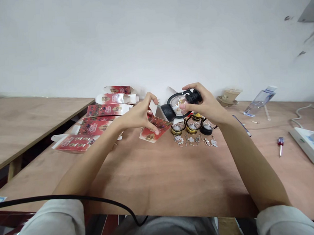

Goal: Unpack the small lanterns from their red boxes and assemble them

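My right hand [204,103] grips a small black lantern [175,107] with a clear globe, held tilted on its side above the table. My left hand [141,113] pinches a red printed carton [154,128] by its white flap, the carton's open end facing the lantern's base. Below my right hand stand three more small lanterns [193,125], two gold and one black. In front of them lie several small metal wire parts [196,140].
A row of flat red cartons [100,125] lies at the left on the wooden table [170,179]. A cup [230,95], a plastic bottle [259,101], a red screwdriver [280,144] and a white device [309,143] sit right. A black cable [72,198] crosses my lap.
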Demonstrator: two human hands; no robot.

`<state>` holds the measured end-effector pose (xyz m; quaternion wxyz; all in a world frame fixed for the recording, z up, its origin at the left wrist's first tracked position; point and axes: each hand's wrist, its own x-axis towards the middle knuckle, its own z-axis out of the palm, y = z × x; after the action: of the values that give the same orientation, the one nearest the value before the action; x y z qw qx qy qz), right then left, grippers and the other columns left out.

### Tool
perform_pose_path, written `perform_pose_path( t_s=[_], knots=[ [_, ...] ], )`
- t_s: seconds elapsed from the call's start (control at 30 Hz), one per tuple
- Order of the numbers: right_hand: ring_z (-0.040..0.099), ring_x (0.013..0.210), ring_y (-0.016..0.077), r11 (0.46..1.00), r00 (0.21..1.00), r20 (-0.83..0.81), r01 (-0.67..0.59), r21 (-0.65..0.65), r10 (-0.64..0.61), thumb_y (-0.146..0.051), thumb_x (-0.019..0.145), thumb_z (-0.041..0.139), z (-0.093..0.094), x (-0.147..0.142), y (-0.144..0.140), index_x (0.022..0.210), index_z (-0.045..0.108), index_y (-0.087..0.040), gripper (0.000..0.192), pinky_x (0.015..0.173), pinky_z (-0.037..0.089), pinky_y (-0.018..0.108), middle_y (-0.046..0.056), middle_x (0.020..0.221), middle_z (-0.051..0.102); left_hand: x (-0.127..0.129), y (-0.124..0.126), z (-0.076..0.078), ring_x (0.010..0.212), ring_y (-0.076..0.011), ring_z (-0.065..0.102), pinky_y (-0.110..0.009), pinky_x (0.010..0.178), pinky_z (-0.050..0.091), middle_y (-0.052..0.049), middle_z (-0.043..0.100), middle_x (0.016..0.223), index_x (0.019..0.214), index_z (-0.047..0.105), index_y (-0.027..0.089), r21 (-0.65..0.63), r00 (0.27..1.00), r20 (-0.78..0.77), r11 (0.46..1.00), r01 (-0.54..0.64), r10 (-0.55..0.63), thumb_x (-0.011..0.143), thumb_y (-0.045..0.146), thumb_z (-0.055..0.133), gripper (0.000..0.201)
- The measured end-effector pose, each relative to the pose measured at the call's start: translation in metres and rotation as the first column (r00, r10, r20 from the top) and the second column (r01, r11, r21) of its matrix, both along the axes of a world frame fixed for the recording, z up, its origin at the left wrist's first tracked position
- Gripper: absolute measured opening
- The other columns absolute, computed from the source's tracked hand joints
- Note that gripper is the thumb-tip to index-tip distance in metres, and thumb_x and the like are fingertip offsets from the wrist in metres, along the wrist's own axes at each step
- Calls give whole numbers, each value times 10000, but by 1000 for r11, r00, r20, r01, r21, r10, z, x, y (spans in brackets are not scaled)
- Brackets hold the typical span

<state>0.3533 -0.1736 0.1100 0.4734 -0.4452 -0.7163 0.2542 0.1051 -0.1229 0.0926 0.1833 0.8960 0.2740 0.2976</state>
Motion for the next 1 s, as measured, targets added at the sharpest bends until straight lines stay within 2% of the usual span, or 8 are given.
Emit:
perform_pose_path(
  t_s=[0.1,0.17,0.3,0.43,0.67,0.87,1.0],
  knots=[
    [537,745,164,991,985,121,120,54,-126,-431,615,764,-3,-5,-8,1147,500,-261,618,741,440,322,-23,806,558,3,-2,1,644,-131,565,-264,546,474,1,491,929,961,335,241,-7,999,-43,1000,-26,26,430,413,866,770],
    [543,774,177,974,968,151,180,138,-201,-453,630,745,-7,-14,-13,1166,457,-263,637,760,440,336,-16,827,555,6,-4,0,684,-137,568,-266,569,482,0,483,937,969,318,241,-5,998,-46,999,-41,41,461,414,857,760],
    [543,941,239,911,939,154,245,333,-309,-527,658,695,-16,-35,-14,1161,424,-242,639,810,453,404,52,1037,540,11,-10,-1,693,-110,551,-254,594,476,2,459,980,968,310,245,-10,998,-17,998,-64,64,533,408,822,692],
    [529,1004,269,898,929,241,164,409,-279,-510,692,686,-25,-43,-7,1107,483,-225,543,849,455,444,93,1089,500,15,-12,-3,594,-77,512,-248,558,448,17,464,930,961,310,235,-46,998,-34,997,-60,58,546,338,816,663],
    [542,868,224,878,905,308,129,461,-295,-463,727,678,-28,-35,3,987,551,-221,378,773,471,398,63,964,531,18,-8,-9,593,-79,498,-231,534,414,32,479,872,962,329,222,-11,999,2,999,-47,47,513,310,831,679],
    [556,791,192,865,913,301,100,491,-276,-379,737,699,-30,-35,6,1003,593,-205,334,693,494,355,68,963,532,20,-10,-9,574,-107,534,-234,526,411,50,521,750,1007,347,220,-49,998,39,997,-55,57,571,305,797,632],
    [577,761,164,880,927,331,-4,475,-174,-235,800,637,-32,-36,6,1007,642,-197,210,716,508,342,56,929,560,20,-13,-5,673,-129,572,-251,576,459,-1,570,908,1040,384,222,23,995,87,998,-60,57,570,336,803,640]
  ],
)
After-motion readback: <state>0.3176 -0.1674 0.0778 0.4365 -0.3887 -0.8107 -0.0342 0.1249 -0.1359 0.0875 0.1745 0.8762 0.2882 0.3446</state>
